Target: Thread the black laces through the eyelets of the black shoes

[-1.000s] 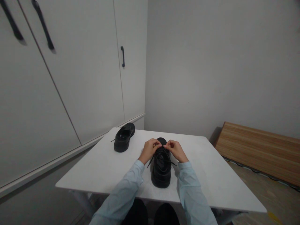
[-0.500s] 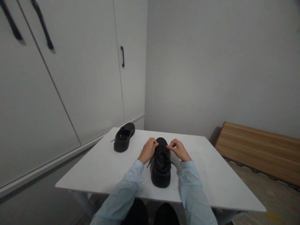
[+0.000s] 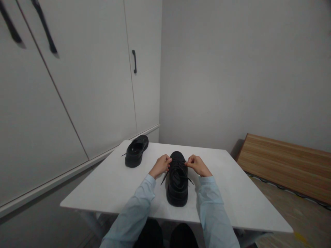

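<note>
A black lace-up shoe (image 3: 177,196) sits on the white table in front of me, its toe pointing away and its heel toward me. My left hand (image 3: 161,165) is at the left side of the laced part, thumb and fingers pinched on the shoelace. On the opposite side my right hand (image 3: 198,165) pinches the shoelace (image 3: 178,165) as well. Loose lace ends hang out on both sides of the shoe. The thin lace between my fingertips is hard to make out.
A second black shoe (image 3: 133,159) stands at the table's far left, a lace end sticking out. The white table (image 3: 240,199) is near tall white cabinets (image 3: 103,86). A wood-grain board (image 3: 281,165) leans by the wall at right.
My left hand has shifted slightly left, away from the middle of the shoe. My right hand stays nearly in place, and both shoes keep their positions.
</note>
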A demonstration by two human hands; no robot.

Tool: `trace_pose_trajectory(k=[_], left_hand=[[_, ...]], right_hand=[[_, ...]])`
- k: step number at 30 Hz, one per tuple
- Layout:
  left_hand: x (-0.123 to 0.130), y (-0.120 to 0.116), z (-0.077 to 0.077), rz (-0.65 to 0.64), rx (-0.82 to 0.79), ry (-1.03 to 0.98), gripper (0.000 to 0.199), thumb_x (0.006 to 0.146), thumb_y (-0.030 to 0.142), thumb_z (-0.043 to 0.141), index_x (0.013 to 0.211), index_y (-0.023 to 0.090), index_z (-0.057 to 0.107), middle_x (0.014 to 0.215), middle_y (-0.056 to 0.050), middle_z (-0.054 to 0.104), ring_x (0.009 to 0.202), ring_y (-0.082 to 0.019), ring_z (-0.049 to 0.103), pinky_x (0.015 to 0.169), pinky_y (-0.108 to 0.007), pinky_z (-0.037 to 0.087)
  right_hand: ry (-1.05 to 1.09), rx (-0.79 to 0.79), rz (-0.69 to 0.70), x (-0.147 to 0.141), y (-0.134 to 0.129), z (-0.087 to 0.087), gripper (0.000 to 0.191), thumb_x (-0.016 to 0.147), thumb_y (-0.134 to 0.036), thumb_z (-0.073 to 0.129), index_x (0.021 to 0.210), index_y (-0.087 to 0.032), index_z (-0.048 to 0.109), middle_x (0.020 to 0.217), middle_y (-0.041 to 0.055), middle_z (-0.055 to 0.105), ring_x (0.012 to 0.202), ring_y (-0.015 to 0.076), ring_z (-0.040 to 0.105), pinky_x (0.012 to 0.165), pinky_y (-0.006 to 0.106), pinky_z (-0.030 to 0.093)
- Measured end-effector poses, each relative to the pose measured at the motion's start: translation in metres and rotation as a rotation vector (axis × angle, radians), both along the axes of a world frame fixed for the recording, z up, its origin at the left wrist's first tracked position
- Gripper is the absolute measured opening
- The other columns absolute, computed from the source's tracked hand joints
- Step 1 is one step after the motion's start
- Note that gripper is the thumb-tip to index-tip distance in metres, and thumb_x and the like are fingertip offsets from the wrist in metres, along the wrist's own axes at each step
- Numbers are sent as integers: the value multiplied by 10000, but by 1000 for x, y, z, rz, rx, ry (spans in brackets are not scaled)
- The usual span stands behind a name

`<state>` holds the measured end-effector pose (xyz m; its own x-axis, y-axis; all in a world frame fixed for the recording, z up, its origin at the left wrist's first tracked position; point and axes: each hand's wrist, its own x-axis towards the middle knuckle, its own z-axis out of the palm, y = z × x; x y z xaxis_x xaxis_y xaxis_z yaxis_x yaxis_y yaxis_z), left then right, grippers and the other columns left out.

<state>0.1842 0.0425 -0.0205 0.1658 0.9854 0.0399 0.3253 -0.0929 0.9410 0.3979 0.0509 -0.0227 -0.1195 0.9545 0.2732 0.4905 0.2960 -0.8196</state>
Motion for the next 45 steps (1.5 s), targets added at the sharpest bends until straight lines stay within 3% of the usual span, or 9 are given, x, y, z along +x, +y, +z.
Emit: trace_pose_trajectory(k=[9,12,17,23,28,35,45], left_hand=[[3,0,-1,8,95,55,151,829,281,452,737,166,485,658,15,493,576,-116,502,452,-196,402],[4,0,2,3,213,84,139,814,269,485,726,164,506,694,10,505,616,-116,506,506,-208,418],[6,-4,11,-12,471,92,65,794,217,540,772,164,570,793,-13,558,726,-127,516,704,-259,439],[6,-11,19,-72,573,147,115,772,291,624,821,190,646,842,-26,566,838,-168,519,757,-281,418],[5,-11,18,-115,610,226,147,770,342,647,772,203,694,839,-40,562,886,-192,507,820,-312,391],[6,-5,14,-148,588,227,159,807,314,604,728,188,662,792,-36,573,843,-186,501,792,-309,385],[-3,-2,12,-179,428,86,111,839,247,488,762,173,519,755,2,530,748,-141,493,713,-252,386]], right_hand=[[109,-65,58,-3,-3,3,292,605,-399,690,507,-178,527,503,-22,530,518,127,494,528,261,372],[131,-93,80,-4,-5,7,294,616,-408,700,544,-174,536,520,-21,550,524,126,502,547,266,394],[132,21,56,-9,-7,13,222,635,-360,704,643,-173,584,674,15,616,648,152,552,628,284,433],[121,111,106,-15,-15,22,247,685,-420,690,692,-188,607,759,17,584,748,160,529,682,285,446],[40,111,147,-18,-20,24,268,667,-439,718,678,-186,630,773,13,555,730,152,508,694,294,430],[25,100,204,-17,-18,22,240,700,-425,696,671,-192,648,785,20,549,755,158,516,676,284,425],[104,70,123,-8,-18,24,201,685,-355,673,616,-180,602,740,13,571,741,160,534,664,281,423]])
